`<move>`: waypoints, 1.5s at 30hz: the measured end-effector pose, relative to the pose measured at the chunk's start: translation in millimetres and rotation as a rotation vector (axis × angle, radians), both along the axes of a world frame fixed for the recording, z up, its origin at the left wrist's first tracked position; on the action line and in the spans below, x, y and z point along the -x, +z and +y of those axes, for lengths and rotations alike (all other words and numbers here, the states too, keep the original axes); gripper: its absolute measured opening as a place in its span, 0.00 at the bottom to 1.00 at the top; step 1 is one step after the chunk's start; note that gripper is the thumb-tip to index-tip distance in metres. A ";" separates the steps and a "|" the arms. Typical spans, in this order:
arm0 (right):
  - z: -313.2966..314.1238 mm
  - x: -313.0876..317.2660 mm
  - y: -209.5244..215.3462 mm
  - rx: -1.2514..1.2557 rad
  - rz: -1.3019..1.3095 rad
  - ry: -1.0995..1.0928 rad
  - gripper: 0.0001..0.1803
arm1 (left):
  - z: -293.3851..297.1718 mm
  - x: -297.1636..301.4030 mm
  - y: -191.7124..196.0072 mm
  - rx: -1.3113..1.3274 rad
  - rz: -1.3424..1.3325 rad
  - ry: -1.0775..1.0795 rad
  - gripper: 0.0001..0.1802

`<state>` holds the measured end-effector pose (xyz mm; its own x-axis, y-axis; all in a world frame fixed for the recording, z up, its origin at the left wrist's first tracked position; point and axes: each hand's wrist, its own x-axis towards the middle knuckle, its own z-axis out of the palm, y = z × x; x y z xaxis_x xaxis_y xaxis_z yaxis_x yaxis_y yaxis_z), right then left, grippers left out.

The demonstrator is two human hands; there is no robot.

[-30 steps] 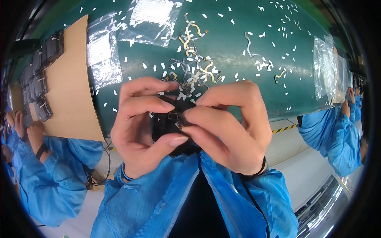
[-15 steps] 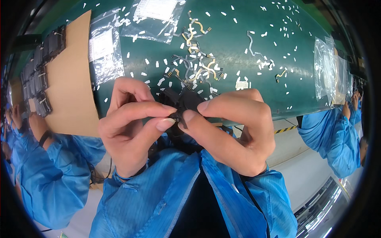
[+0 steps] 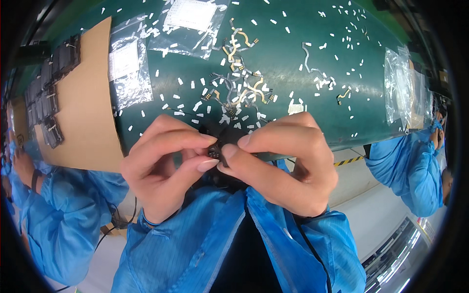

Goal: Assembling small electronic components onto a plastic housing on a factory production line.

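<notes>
The left hand (image 3: 163, 168) and right hand (image 3: 283, 163) both pinched a small black part (image 3: 220, 142) just below the green mat (image 3: 293, 58).

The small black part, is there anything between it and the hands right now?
Nothing visible. The left hand and right hand pinch the small black part directly with bare fingertips, above the near edge of the green table.

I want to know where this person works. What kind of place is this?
Probably an electronics assembly workshop. Both hands, left hand and right hand, pinch a small black part over a green work table strewn with thin flex cables, and everyone wears blue work coats.
</notes>
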<state>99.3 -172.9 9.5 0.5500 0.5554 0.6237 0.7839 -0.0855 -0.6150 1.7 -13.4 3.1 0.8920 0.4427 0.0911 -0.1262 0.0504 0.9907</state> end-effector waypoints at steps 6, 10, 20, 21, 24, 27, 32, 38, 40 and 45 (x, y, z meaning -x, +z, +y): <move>1.4 -7.6 -3.5 -0.059 -0.096 0.020 0.19 | -1.7 -1.0 1.4 0.122 0.059 -0.041 0.11; -0.3 -13.0 -4.9 -0.077 -0.077 0.052 0.16 | -11.8 -1.4 1.2 0.110 0.023 0.035 0.07; -14.9 -8.9 13.6 -0.636 1.272 0.243 0.27 | -15.1 5.5 -9.5 -0.190 -0.016 0.308 0.09; -14.1 -8.6 14.1 -0.639 1.292 0.239 0.27 | -16.3 5.0 -9.5 -0.222 -0.021 0.327 0.09; -6.4 -3.6 18.9 -0.655 1.278 0.169 0.24 | -16.6 3.4 -13.2 -0.365 -0.044 0.381 0.10; -13.8 -4.9 20.2 -0.327 0.819 0.076 0.19 | -12.2 6.1 -9.2 -0.679 -0.088 0.341 0.11; 6.4 5.7 17.1 -0.003 0.463 -0.049 0.14 | -17.9 1.0 -7.3 -1.042 -0.090 0.281 0.11; 14.0 3.8 14.2 0.076 0.402 -0.061 0.12 | -19.0 -3.8 -15.8 -1.029 -0.194 0.343 0.14; 13.2 3.5 12.7 0.101 0.419 -0.055 0.13 | -17.6 -5.6 -13.9 -1.066 -0.216 0.317 0.14; 8.8 -10.0 4.0 0.048 0.089 -0.004 0.13 | -19.5 -2.4 -12.6 -0.493 -0.082 0.238 0.13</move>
